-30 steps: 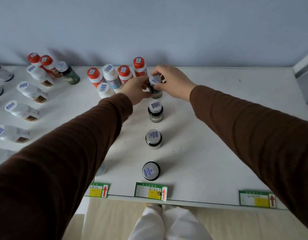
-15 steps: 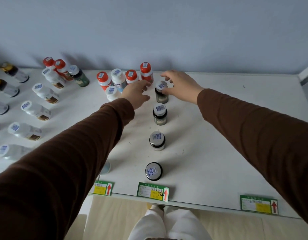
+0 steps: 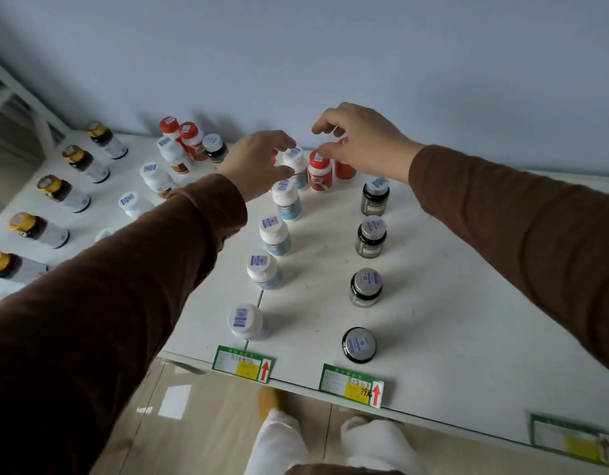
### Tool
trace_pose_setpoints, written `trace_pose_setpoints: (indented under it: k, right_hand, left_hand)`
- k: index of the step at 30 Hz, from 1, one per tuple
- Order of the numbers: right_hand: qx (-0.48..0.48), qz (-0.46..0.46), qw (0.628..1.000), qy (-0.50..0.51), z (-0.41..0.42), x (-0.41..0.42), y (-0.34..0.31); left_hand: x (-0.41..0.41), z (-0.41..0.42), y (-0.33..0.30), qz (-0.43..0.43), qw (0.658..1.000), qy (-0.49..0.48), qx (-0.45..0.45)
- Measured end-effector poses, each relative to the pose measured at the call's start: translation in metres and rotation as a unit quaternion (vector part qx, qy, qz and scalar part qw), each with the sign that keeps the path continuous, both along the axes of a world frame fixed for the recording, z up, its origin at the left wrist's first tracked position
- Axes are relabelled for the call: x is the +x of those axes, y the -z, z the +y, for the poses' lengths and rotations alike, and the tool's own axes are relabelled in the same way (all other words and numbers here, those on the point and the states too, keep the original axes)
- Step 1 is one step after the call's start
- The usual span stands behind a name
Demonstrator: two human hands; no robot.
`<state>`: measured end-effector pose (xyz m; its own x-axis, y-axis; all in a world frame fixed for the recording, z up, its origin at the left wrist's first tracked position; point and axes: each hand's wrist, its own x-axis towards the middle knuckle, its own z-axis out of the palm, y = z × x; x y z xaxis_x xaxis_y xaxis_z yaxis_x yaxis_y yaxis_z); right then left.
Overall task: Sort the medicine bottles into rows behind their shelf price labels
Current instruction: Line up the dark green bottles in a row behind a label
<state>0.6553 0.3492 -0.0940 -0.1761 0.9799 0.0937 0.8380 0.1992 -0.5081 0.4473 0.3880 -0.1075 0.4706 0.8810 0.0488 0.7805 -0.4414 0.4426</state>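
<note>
Four dark green bottles with grey caps stand in a row (image 3: 365,286) behind the middle price label (image 3: 352,387). To its left, a row of white bottles with blue labels (image 3: 263,270) runs back from another price label (image 3: 243,363). My left hand (image 3: 258,162) hovers with fingers spread beside the rearmost white bottle (image 3: 294,159). My right hand (image 3: 361,142) hangs with fingers curled but apart just over two red-capped bottles (image 3: 319,171) at the back. Neither hand holds anything.
On the left of the white shelf (image 3: 450,303) stand a row of gold-capped bottles (image 3: 61,192), white bottles with brown labels (image 3: 155,178), more red-capped bottles (image 3: 179,135) and one dark green bottle (image 3: 215,147). A third price label (image 3: 567,440) sits at the front right. A blue wall closes the back.
Both hands have let go of the rearmost dark green bottle and moved left, to the red-capped and white bottles at the back. My view has swung left.
</note>
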Motion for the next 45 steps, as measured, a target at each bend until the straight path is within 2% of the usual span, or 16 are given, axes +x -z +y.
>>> trace_pose_setpoints:
  k: [8,15,19,26,30,33,35,38,40,41,42,45]
  right_hand:
    - [-0.003,0.027,1.0,0.001,0.059,-0.115,-0.005]
    - [-0.055,-0.008,0.997,0.059,0.119,-0.188,0.027]
    - [-0.09,-0.03,0.992,0.079,0.144,-0.211,0.048]
    - [-0.122,-0.122,0.983,0.065,0.17,-0.225,0.073]
    - [-0.105,-0.129,0.984,0.066,0.177,-0.226,0.083]
    - [-0.092,-0.097,0.988,0.083,0.178,-0.224,0.084]
    - [-0.092,-0.072,0.989,0.092,0.176,-0.218,0.077]
    - [-0.097,-0.021,0.987,0.124,0.167,-0.205,0.056]
    - [-0.11,0.047,0.983,0.143,0.156,-0.193,0.039]
    - [-0.119,0.086,0.978,0.149,0.15,-0.187,0.031]
    - [-0.13,0.121,0.972,0.152,0.143,-0.181,0.023]
    - [-0.149,0.189,0.96,0.141,0.121,-0.163,0.005]
  left_hand:
    - [-0.114,0.059,0.007,0.009,0.998,-0.067,-0.001]
    - [-0.173,0.112,0.048,0.089,0.991,-0.094,-0.043]
    - [-0.168,0.13,0.075,0.061,0.989,-0.09,-0.097]
    - [-0.146,0.152,0.102,0.043,0.983,-0.1,-0.146]
    - [-0.137,0.162,0.115,-0.004,0.985,-0.105,-0.14]
    - [-0.136,0.166,0.118,-0.079,0.975,-0.124,-0.168]
    - [-0.134,0.162,0.114,-0.188,0.941,-0.16,-0.23]
    - [-0.133,0.15,0.101,-0.373,0.83,-0.196,-0.365]
    - [-0.137,0.141,0.089,-0.44,0.754,-0.162,-0.46]
    - [-0.139,0.136,0.083,-0.457,0.727,-0.133,-0.495]
    - [-0.141,0.131,0.077,-0.469,0.707,-0.105,-0.518]
    - [-0.146,0.117,0.059,-0.485,0.68,-0.024,-0.549]
